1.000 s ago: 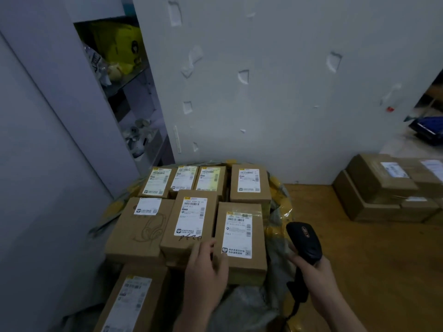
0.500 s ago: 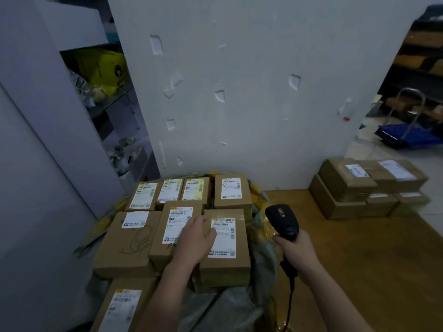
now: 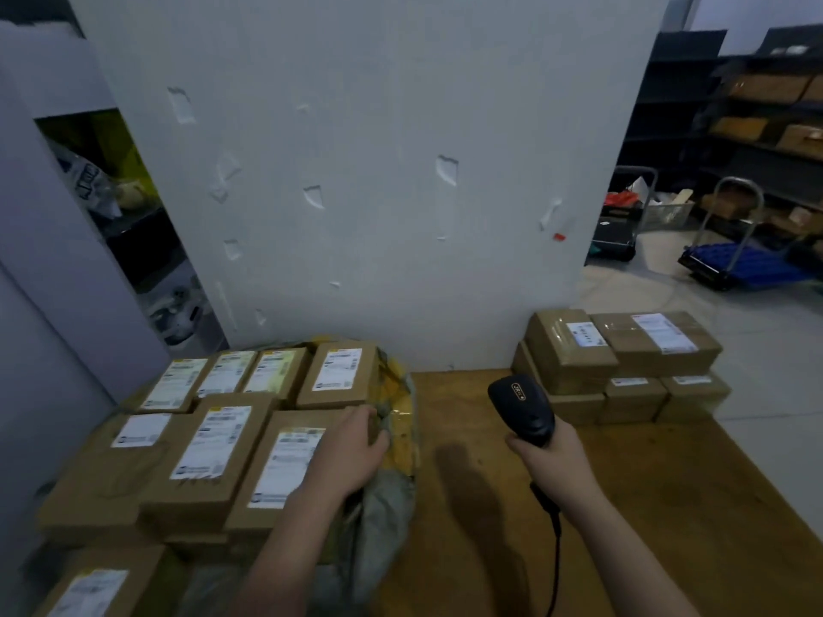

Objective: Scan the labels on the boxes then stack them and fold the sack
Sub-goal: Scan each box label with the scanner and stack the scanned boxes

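Left hand [image 3: 352, 447] is now sitting at the far right corner of the front box [image 3: 285, 465], shifted right off the labels where it was half a second ago. View is swinging right too, so more of the room is showing.

Open shelf [image 3: 111, 193] is sitting at 10 o'clock, cluttered and too dim to read. Boxes [image 3: 213, 438] are lying label-up in rows inside the sack, touching each other and filling 7 to 9 o'clock. The front box is lying at the right end of the near row.

Left hand's fingers are bending over that box's corner with the thumb side at its right edge. It's blurring, so I cannot tell whether it is gripping or just resting.

Sack [image 3: 401, 416], yellow and grey, is bunching up at 3 o'clock of that hand, against the box side. Wooden top [image 3: 467, 505] is running under all of it.

Right hand [image 3: 552, 460] is wrapping fully round the handle of the black scanner [image 3: 521, 409], head tilting toward 11 o'clock, cable dropping to 6 o'clock.

Stacked boxes [image 3: 623, 362] are sitting at 1 o'clock of the scanner, in layers, labels up, against the wall [image 3: 356, 171]. Blue trolley [image 3: 735, 264] is standing on the floor beyond, at 2 o'clock.
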Demonstrator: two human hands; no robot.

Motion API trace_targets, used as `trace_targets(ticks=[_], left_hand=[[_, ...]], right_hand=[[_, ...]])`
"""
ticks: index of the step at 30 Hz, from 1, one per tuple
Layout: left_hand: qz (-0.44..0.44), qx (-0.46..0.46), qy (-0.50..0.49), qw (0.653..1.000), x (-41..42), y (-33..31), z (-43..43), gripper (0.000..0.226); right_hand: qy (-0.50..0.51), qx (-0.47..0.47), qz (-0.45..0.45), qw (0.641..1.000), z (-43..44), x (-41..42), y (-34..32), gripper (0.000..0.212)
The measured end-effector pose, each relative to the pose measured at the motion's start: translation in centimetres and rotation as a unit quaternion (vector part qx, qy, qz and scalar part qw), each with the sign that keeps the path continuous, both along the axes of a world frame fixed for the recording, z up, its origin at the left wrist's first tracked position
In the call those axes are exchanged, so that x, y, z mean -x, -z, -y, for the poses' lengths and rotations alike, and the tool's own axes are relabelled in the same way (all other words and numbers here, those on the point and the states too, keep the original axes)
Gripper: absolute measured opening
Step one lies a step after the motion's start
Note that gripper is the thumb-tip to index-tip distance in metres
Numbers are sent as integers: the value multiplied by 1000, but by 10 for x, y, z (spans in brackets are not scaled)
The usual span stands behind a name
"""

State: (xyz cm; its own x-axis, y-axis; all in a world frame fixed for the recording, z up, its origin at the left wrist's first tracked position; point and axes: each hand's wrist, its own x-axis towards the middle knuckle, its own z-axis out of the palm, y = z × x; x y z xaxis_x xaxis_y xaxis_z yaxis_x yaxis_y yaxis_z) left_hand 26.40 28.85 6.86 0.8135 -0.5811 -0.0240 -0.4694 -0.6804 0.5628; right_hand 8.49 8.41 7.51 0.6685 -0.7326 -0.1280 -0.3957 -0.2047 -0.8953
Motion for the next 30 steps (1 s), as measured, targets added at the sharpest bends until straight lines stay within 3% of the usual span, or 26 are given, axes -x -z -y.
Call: trace_targets(ticks=[5, 14, 23, 30], left_hand=[[18, -106, 38, 993, 52, -1, 104, 54], [4, -136, 50, 989, 98, -13, 202, 56], [3, -30, 25, 999, 136, -13, 279, 48], [-45, -13, 37, 998, 127, -7, 316, 48]], right_hand=[[-4, 2, 14, 1000, 97, 51, -2, 9], [14, -12, 20, 1000, 203, 112, -18, 12], [-6, -88, 48, 995, 230, 117, -13, 17], [-36, -110, 32, 993, 243, 98, -11, 12]])
